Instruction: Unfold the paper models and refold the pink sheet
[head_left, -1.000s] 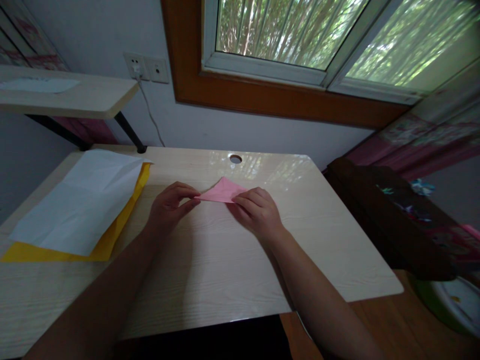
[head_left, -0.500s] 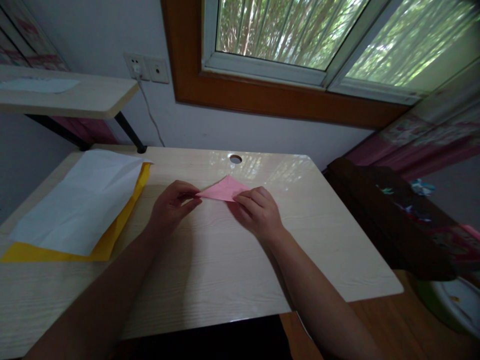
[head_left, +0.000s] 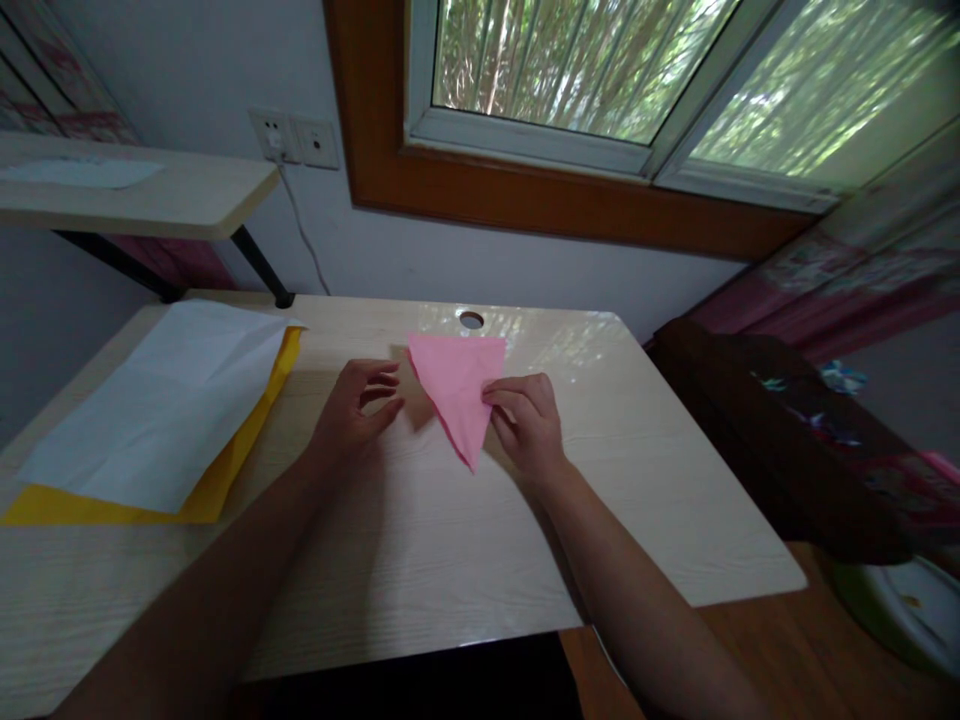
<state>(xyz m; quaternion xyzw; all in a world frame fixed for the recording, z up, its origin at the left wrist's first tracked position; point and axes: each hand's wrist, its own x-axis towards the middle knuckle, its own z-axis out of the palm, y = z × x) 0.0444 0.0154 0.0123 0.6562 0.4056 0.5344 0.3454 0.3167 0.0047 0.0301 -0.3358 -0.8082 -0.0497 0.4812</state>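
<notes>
Since the earlier frame, the pink paper triangle [head_left: 459,392] has been lifted from lying flat between both hands and now stands up at the centre of the frame, its long edge on top and its point hanging down toward the table [head_left: 420,560]. Only the right hand [head_left: 527,425] holds it, thumb and fingers pinched on its right edge. Just left of it, the left hand [head_left: 352,410] has let go and hovers half open, fingers loosely curled and apart from the paper. At centre left, a white sheet [head_left: 165,400] lies over a yellow sheet [head_left: 217,480].
</notes>
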